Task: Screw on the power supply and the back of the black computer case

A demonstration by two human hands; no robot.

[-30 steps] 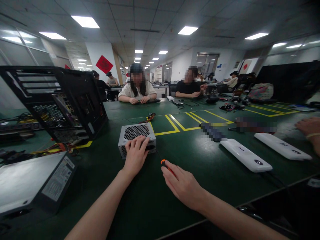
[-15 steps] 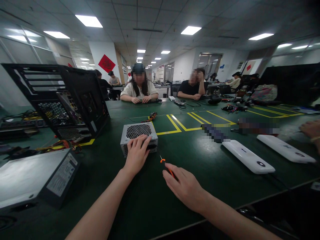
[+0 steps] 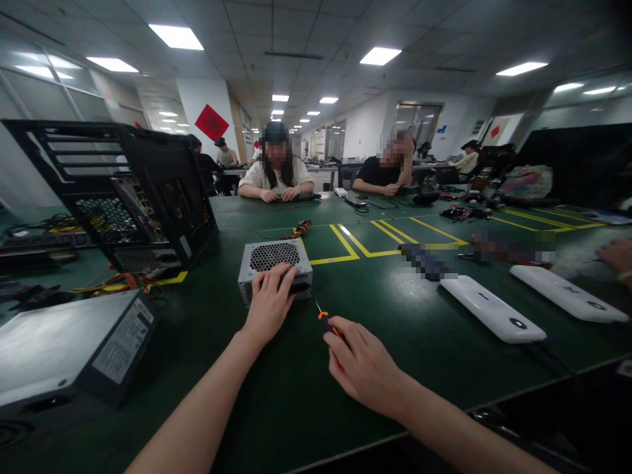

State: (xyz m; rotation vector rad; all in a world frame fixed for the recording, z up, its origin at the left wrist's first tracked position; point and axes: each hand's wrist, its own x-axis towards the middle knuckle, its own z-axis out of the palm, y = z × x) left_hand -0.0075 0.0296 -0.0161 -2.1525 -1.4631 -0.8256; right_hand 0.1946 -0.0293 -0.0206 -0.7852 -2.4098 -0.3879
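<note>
A grey metal computer power supply (image 3: 249, 268) with a honeycomb fan grille rests on the green table. My left hand (image 3: 270, 299) holds it in place, fingers laid over its near top edge and hiding part of the near face. In my right hand (image 3: 363, 365) is a screwdriver (image 3: 324, 317) with a black and orange handle, the fingers closed round it. Its thin shaft points up and left toward the power supply's lower right near corner. Whether the tip sits in a screw is too small to tell. A bundle of cables (image 3: 302, 228) lies behind the power supply.
An open black computer case (image 3: 197, 197) stands at the left, with a second power supply (image 3: 64, 342) nearer me. Two white oblong devices (image 3: 488, 306) lie at the right, beside another person's hand (image 3: 617, 255). Two people sit across the table (image 3: 222, 408).
My right hand has shifted slightly right and its fingers have changed position on the screwdriver handle. My left hand and the power supply stay in place.
</note>
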